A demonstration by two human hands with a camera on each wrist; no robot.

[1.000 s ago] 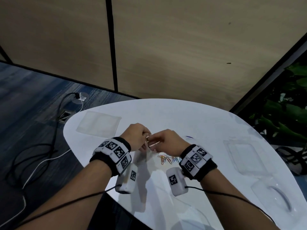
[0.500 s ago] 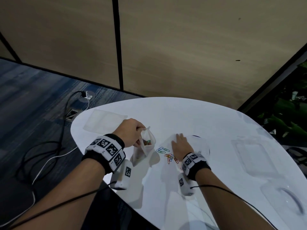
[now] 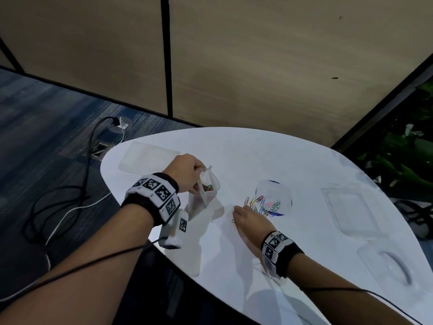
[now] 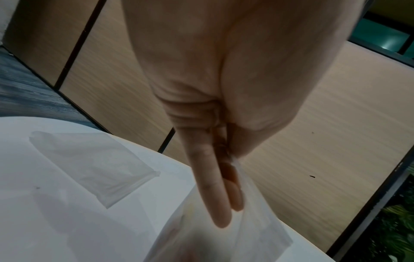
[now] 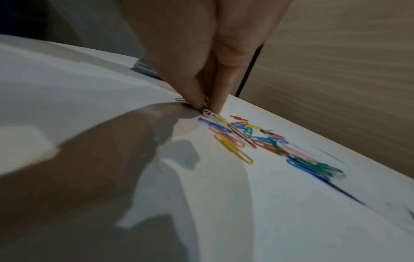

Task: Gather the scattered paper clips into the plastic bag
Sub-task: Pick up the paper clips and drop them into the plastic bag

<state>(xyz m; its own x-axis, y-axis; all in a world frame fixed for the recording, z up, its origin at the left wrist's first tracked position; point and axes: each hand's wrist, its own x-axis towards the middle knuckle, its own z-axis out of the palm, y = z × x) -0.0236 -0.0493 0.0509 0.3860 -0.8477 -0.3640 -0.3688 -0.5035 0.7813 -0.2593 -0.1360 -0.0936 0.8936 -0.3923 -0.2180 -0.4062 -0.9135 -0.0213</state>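
Observation:
My left hand point(image 3: 198, 182) pinches the rim of a small clear plastic bag point(image 3: 206, 193) and holds it upright with its mouth open, a few clips inside. In the left wrist view my fingers point(image 4: 218, 198) lie against the bag point(image 4: 257, 234). Several coloured paper clips point(image 3: 264, 206) lie in a loose heap on the white table point(image 3: 234, 266). At the heap's near-left edge my right hand point(image 3: 235, 213) is down on the table. In the right wrist view the right hand point(image 5: 205, 106) pinches a clip with thumb and finger, beside the heap of clips point(image 5: 257, 140).
An empty flat bag point(image 3: 147, 158) lies at the table's far left. A round clear lid point(image 3: 274, 193) sits behind the clips, and clear plastic trays point(image 3: 349, 207) point(image 3: 393, 268) lie at the right. Cables run over the floor to the left; plants stand right.
My right hand left the bag's mouth, went right to the clip heap, then drew back to its near-left edge and pinched there. My left hand kept holding the bag open.

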